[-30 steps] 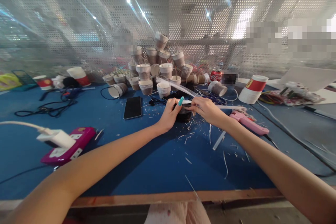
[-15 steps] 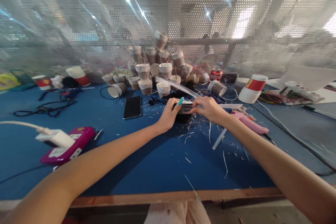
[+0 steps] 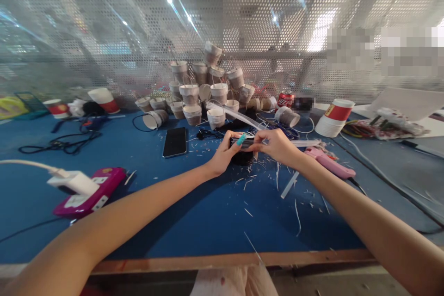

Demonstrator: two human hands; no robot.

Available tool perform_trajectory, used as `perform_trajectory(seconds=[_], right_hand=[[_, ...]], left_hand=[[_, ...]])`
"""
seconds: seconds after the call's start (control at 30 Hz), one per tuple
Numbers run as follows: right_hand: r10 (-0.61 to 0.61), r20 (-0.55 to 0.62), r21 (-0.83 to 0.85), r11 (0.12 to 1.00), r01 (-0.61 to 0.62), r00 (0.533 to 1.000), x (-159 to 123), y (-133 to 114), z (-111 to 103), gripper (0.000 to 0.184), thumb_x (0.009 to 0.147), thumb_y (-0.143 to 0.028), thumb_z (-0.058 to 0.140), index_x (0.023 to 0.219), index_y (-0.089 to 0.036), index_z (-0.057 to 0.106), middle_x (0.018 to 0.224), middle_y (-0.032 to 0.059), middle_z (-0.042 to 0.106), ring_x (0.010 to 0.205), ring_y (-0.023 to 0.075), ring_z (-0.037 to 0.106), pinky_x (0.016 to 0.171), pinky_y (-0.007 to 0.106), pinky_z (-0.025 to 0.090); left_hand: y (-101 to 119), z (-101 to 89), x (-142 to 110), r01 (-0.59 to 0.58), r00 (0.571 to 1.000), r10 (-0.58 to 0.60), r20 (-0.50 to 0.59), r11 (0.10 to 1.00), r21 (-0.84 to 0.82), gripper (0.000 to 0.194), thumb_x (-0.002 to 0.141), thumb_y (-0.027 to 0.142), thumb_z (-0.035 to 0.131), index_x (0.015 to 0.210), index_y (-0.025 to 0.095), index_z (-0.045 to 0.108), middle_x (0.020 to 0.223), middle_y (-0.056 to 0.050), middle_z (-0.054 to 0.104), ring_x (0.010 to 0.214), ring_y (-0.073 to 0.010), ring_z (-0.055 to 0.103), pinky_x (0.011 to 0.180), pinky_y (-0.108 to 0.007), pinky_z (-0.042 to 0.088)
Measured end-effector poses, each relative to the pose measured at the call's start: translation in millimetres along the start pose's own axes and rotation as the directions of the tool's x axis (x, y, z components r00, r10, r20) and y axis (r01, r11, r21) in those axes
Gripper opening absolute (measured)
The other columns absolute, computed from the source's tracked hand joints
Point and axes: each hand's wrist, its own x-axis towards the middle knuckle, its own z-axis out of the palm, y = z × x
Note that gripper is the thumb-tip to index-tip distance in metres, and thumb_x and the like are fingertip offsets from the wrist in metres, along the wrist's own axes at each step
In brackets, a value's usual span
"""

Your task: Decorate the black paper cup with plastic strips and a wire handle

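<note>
Head view | gripping dark object (image 3: pixel 244 155) with left hand (image 3: pixel 221 153) and right hand (image 3: pixel 275 146), apparently unfinished | stacked beyond hands: pots (image 3: pixel 218 94), seemingly completed

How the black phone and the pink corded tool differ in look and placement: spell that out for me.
Shape: the black phone is a flat slab; the pink corded tool has a long, rounded handle.
Colour: the phone's screen is dark; the tool is pink, with a dark cord at its near end.
Place: the phone lies left of the left hand; the tool lies right of the right hand.
Shared: both rest on the blue tabletop.
</note>
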Motion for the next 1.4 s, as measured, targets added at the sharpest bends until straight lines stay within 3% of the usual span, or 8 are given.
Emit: perform_trajectory(seconds=[0.27, 0.43, 0.6, 0.73, 0.87, 0.97, 1.13, 1.4], right_hand=[[0.083, 0.097, 0.208, 0.973, -0.102, 0.992, -0.1, -5.1, -4.4, 0.022, 0.070, -0.032, 0.069, 0.058, -0.018, 0.057, 0.051, -0.0017, 0.060, 0.049, 0.0101, 0.054, 0.053, 0.026, 0.043], [0.123, 0.301, 0.356, 0.905, -0.232, 0.946, 2.3, -1.3, -13.2, 0.022, 0.066, -0.036, 0.072, 0.061, -0.017, 0.062, 0.055, -0.0008, 0.062, 0.048, 0.0094, 0.056, 0.050, 0.024, 0.046], [0.156, 0.394, 0.319, 0.901, -0.294, 0.906, 1.0, -6.7, -29.1, 0.026, 0.069, -0.040, 0.070, 0.063, -0.016, 0.063, 0.062, 0.0026, 0.068, 0.043, 0.0085, 0.057, 0.049, 0.023, 0.049], [0.198, 0.434, 0.333, 0.871, -0.361, 0.879, -1.0, -10.4, -32.3, 0.031, 0.068, -0.044, 0.071, 0.059, -0.016, 0.060, 0.053, 0.0013, 0.063, 0.042, 0.0095, 0.057, 0.044, 0.023, 0.048], [0.180, 0.483, 0.370, 0.845, -0.386, 0.857, -2.0, -10.7, -25.3, 0.038, 0.073, -0.048, 0.065, 0.054, -0.017, 0.054, 0.048, -0.0004, 0.059, 0.038, 0.0084, 0.053, 0.039, 0.022, 0.044], [0.179, 0.454, 0.356, 0.861, -0.362, 0.873, -1.1, -5.9, -18.8, 0.039, 0.076, -0.050, 0.062, 0.054, -0.019, 0.050, 0.047, -0.0006, 0.058, 0.039, 0.0094, 0.055, 0.043, 0.024, 0.047], [0.142, 0.299, 0.296, 0.926, -0.233, 0.944, 0.2, 5.8, -9.2, 0.033, 0.064, -0.044, 0.074, 0.065, -0.019, 0.053, 0.057, 0.0009, 0.064, 0.045, 0.0122, 0.059, 0.046, 0.026, 0.047], [0.167, 0.347, 0.292, 0.916, -0.275, 0.923, 0.1, 4.1, -10.7, 0.034, 0.068, -0.048, 0.069, 0.061, -0.018, 0.056, 0.053, 0.0013, 0.062, 0.042, 0.0098, 0.054, 0.043, 0.025, 0.044]], left_hand=[[5.3, 1.5, -0.8, 0.016, 0.999, -0.017, -0.035, 1.000, -0.015, 0.046, 0.077, 0.066, 0.048, 0.090, 0.022, 0.045, 0.088, -0.002, 0.052, 0.087, -0.0191, 0.051, 0.085, -0.037, 0.043], [1.3, 0.5, -0.6, 0.057, 0.998, -0.060, -0.024, 0.991, -0.121, 0.046, 0.077, 0.064, 0.050, 0.094, 0.022, 0.048, 0.087, -0.002, 0.053, 0.085, -0.0193, 0.053, 0.083, -0.037, 0.044], [-3.6, -1.1, 3.5, -0.018, 0.997, 0.008, -0.071, 0.991, -0.136, 0.038, 0.078, 0.058, 0.054, 0.086, 0.021, 0.047, 0.092, -0.001, 0.054, 0.083, -0.0159, 0.051, 0.083, -0.034, 0.043], [-2.6, -4.8, 6.8, -0.144, 0.975, 0.157, -0.154, 0.985, 0.091, 0.033, 0.082, 0.053, 0.052, 0.086, 0.020, 0.050, 0.105, -0.005, 0.051, 0.103, -0.0184, 0.047, 0.097, -0.036, 0.037], [-0.2, -11.2, 8.1, -0.188, 0.930, 0.278, -0.239, 0.921, 0.340, 0.027, 0.084, 0.046, 0.053, 0.085, 0.019, 0.050, 0.107, -0.007, 0.048, 0.109, -0.0199, 0.043, 0.100, -0.039, 0.033], [0.7, -15.0, 8.0, -0.185, 0.934, 0.288, -0.212, 0.896, 0.403, 0.026, 0.085, 0.046, 0.050, 0.086, 0.019, 0.051, 0.105, -0.007, 0.047, 0.108, -0.0195, 0.043, 0.100, -0.037, 0.033], [-1.9, -14.2, 6.9, -0.141, 0.964, 0.215, -0.153, 0.909, 0.391, 0.025, 0.087, 0.044, 0.047, 0.087, 0.019, 0.052, 0.098, -0.005, 0.049, 0.100, -0.0177, 0.044, 0.095, -0.035, 0.034], [-11.3, -14.2, 9.7, -0.076, 0.972, 0.143, -0.184, 0.940, 0.331, 0.024, 0.087, 0.042, 0.047, 0.081, 0.019, 0.050, 0.086, -0.001, 0.046, 0.088, -0.0151, 0.043, 0.086, -0.031, 0.035]])
